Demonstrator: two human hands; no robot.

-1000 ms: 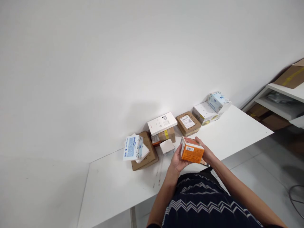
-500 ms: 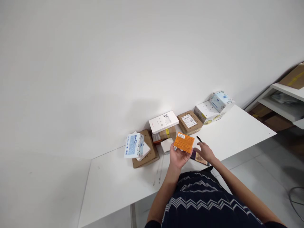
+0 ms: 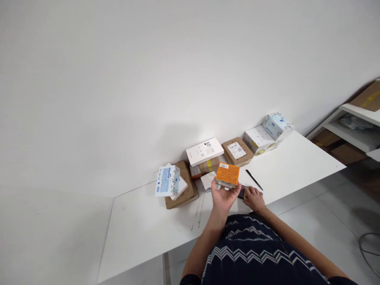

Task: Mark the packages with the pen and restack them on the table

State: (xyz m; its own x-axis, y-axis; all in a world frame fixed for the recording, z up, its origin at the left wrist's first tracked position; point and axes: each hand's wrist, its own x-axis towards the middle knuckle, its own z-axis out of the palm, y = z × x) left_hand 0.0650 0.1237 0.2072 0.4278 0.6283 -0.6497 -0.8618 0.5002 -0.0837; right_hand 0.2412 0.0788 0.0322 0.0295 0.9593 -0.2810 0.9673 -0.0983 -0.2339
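My left hand (image 3: 223, 197) holds an orange box (image 3: 228, 173) from below, fingers and thumb along its near sides. The box has a barcode label and small print on its upper face. My right hand (image 3: 254, 200) rests palm down, fingers spread, over a dark flat item (image 3: 242, 193). Most of that item is hidden under the hand, so its kind does not show. Just beyond the right hand, a black pen (image 3: 254, 179) lies on the white table (image 3: 297, 166). A small white box (image 3: 208, 182) stands left of the orange box.
Along the wall are a flat white box (image 3: 204, 151) atop a brown carton (image 3: 209, 165), and a labelled brown box (image 3: 237, 151). At right, a blue-white pack (image 3: 276, 126) leans on a white box (image 3: 259, 138). At left, another pack (image 3: 167, 181) tops a cardboard box (image 3: 185, 174).
My right hand has let go of the pen, which now lies on the table, and moved onto the dark flat item. The orange box has tilted and shifted slightly left in my left hand.
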